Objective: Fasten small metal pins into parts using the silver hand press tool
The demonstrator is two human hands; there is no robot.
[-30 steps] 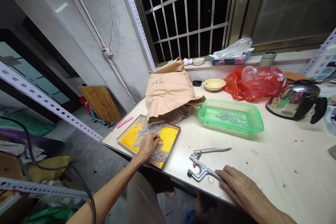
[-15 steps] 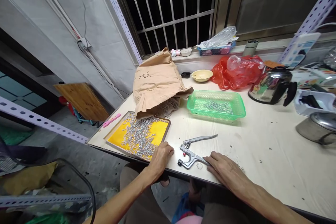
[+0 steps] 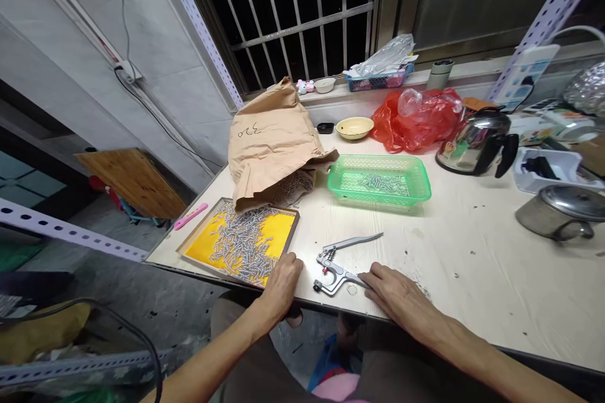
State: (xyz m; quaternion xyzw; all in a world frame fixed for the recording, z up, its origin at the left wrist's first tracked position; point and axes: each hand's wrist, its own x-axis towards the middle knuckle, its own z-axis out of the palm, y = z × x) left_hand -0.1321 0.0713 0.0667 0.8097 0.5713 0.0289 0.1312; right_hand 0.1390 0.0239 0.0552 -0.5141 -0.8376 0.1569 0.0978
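Observation:
My left hand [image 3: 282, 283] rests at the table's front edge, between a yellow tray [image 3: 278, 233] of several small metal pieces and grey hand pliers [image 3: 336, 264]. Its fingers are curled and pinched together; what they hold is too small to make out. My right hand [image 3: 396, 293] lies flat on the table with fingers stretched, fingertips touching the lower handle of the pliers. The pliers lie on the table with their handles apart. A green plastic basket [image 3: 416, 186] holding more metal pieces stands behind them.
A brown paper sack [image 3: 271, 141] spills metal pieces behind the tray. A pink knife [image 3: 190, 216], yellow bowl [image 3: 354, 128], red plastic bag [image 3: 418, 119], steel kettle [image 3: 475, 141] and steel pot [image 3: 560, 211] stand around. Barred window behind.
My left hand left the pile of pieces in the yellow tray and came to the table edge beside the pliers. The view swung right. My right hand stayed at the pliers' handle.

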